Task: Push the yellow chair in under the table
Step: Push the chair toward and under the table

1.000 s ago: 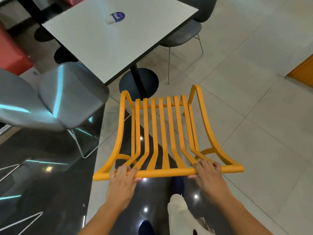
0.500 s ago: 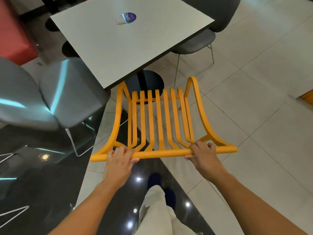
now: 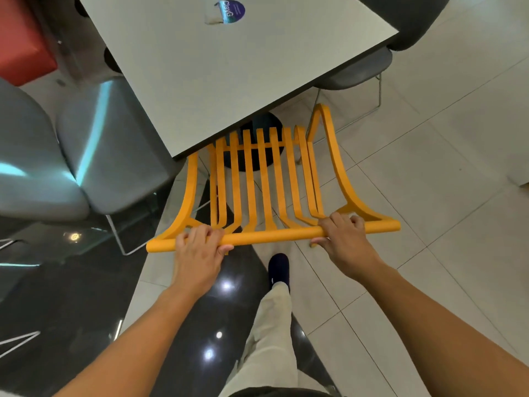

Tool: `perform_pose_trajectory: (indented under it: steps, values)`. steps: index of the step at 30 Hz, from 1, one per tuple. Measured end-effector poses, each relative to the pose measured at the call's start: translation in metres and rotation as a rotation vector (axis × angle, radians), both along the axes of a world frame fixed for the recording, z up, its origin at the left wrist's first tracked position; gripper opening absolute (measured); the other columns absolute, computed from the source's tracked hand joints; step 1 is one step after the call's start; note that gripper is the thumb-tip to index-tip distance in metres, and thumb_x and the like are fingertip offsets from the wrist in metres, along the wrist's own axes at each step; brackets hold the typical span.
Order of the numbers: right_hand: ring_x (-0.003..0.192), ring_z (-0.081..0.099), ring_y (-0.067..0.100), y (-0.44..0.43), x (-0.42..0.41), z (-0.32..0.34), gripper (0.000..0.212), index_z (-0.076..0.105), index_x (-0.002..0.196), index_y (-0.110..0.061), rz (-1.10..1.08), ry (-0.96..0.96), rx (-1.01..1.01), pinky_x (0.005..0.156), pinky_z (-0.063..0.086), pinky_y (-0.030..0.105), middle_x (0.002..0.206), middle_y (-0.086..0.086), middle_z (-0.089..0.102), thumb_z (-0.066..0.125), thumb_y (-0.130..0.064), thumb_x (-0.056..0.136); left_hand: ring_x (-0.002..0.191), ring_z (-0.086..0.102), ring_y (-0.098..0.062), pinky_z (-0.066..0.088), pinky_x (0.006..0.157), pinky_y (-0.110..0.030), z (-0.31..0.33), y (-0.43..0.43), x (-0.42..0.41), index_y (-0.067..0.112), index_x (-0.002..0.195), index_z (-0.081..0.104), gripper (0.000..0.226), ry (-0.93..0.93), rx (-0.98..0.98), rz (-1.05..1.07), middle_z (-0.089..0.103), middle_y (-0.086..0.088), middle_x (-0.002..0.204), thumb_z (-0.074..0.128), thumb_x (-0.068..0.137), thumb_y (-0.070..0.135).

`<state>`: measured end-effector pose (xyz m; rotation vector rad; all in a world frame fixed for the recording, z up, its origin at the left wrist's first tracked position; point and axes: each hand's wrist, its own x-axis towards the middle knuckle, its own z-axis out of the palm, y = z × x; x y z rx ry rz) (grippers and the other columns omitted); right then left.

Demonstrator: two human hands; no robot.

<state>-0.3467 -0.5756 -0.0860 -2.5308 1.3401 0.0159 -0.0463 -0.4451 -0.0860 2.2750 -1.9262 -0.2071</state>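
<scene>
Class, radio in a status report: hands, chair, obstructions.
Left hand and right hand gripping top rail of yellow chair. Seat front partly under table. Grey chair close on left, apparently not blocking.

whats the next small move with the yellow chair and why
Probably keep pushing straight ahead. Both the left hand and right hand grip the top rail of the yellow chair, and only the front ends of its slats sit under the edge of the table; most of the seat is out.
</scene>
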Motion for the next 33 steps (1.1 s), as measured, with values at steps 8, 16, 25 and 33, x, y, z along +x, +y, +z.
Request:
perform_pose_trajectory:
  steps: [8,16,25,33]
  values:
    - [0.088,0.047,0.026,-0.066,0.019,0.000,0.038,0.055,0.100,-0.015,0.067,0.054,-0.056,0.085,0.035,0.047,0.094,0.005,0.055,0.033,-0.046,0.098,0.088,0.052,-0.026,0.034,0.079,-0.043,-0.002,-0.051,0.012,0.018,0.109,0.061,0.044,-0.019,0.013,0.043,0.058,-0.006,0.098,0.035,0.098,0.051]
    - [0.085,0.046,0.025,-0.126,0.048,0.001,0.034,0.052,0.098,-0.017,0.106,0.037,-0.071,0.083,0.035,0.045,0.091,0.004,0.053,0.033,-0.045,0.098,0.089,0.052,-0.027,0.033,0.081,-0.045,0.001,-0.103,0.028,0.016,0.105,0.062,0.046,-0.035,0.018,0.116,0.059,-0.008,0.099,0.034,0.096,0.051]
    - [0.089,0.045,0.025,-0.130,0.047,-0.006,0.041,0.053,0.102,-0.018,0.109,0.127,-0.044,0.084,0.036,0.047,0.093,0.005,0.055,0.028,-0.050,0.098,0.092,0.053,-0.030,0.035,0.083,-0.050,-0.009,-0.105,0.027,0.015,0.110,0.059,0.050,-0.044,0.097,0.139,0.061,-0.010,0.103,0.031,0.096,0.055]
    - [0.084,0.046,0.025,-0.133,0.042,-0.004,0.038,0.054,0.100,-0.016,0.136,0.083,-0.091,0.083,0.036,0.048,0.088,0.005,0.055,0.034,-0.048,0.097,0.091,0.057,-0.033,0.037,0.085,-0.052,-0.006,-0.106,0.017,0.010,0.106,0.062,0.057,-0.049,0.100,0.183,0.062,-0.015,0.101,0.030,0.097,0.056]
